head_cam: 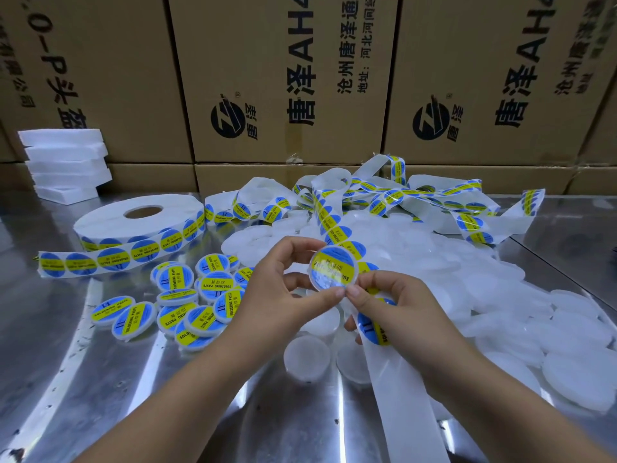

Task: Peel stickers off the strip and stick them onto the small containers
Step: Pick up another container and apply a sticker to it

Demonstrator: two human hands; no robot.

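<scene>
Head view: left hand [283,289] and right hand [394,302] both pinched container [334,269], sticker on. Strip [394,379] ran below it, under right hand. Left of container: one roll [140,222], about a dozen labelled tubs [187,305]. Right: blank tubs [500,295], heap uncountable. Below: bare table [100,396]. Behind: boxes [283,78] walled edge.

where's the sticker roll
Head view: the roll lies flat on the table, left side, between the foam stack behind it and the stickered containers in front.
</scene>
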